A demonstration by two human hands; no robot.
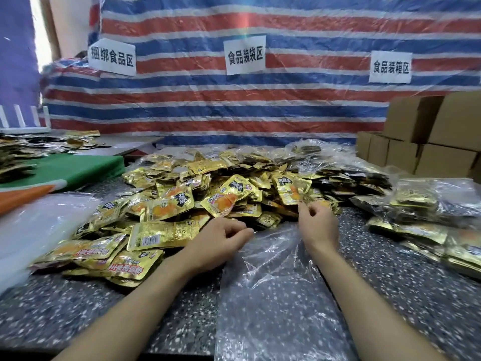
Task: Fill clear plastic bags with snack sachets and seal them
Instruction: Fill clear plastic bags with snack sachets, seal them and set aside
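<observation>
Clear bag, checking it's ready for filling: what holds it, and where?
The left hand and right hand pinch the clear bag at its far edge.

Left hand (221,239), right hand (318,224), fingers pinched, forearms extended

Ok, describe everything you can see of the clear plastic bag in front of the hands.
The clear plastic bag is thin, glossy, crinkled film, see-through enough that the speckled countertop shows beneath. It appears empty and lies flat, running from the picture's lower edge away to the pile of gold sachets. Its far end is raised and rumpled, where the left hand and right hand each seem to pinch its edge.
</observation>
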